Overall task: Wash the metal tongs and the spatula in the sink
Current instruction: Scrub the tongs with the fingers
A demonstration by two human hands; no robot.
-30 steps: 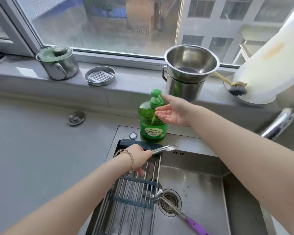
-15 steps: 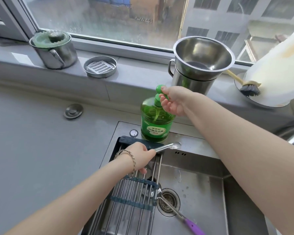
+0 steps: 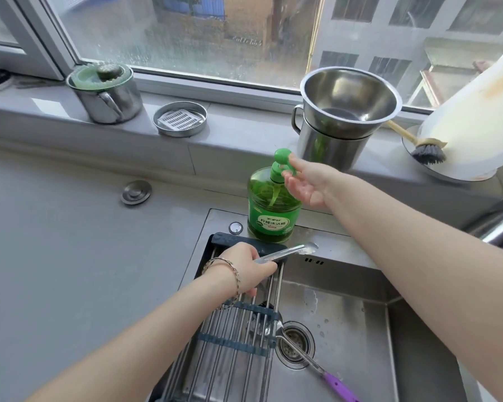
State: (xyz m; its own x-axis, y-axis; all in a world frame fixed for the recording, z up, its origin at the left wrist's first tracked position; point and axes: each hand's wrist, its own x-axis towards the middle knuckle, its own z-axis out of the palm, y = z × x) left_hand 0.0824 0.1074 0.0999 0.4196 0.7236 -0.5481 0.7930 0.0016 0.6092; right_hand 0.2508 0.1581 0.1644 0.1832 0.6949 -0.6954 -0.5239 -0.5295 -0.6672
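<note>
Sink [image 3: 346, 329], left hand [image 3: 244, 268] gripping tongs [image 3: 288, 252], right hand [image 3: 305, 181] apparently touching soap pump [image 3: 282, 158]

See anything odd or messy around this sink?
Small things only: the steel bowl sits tilted on the pot on the sill, the white object at right has an orange-brown smear, and the tip of the tongs carries white residue.

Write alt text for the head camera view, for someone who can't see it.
The right hand cups under the spout of a green dish soap bottle at the back of the sink, while the left hand grips metal tongs over a roll-up rack. A purple-handled spatula lies in the sink by the drain.
</note>
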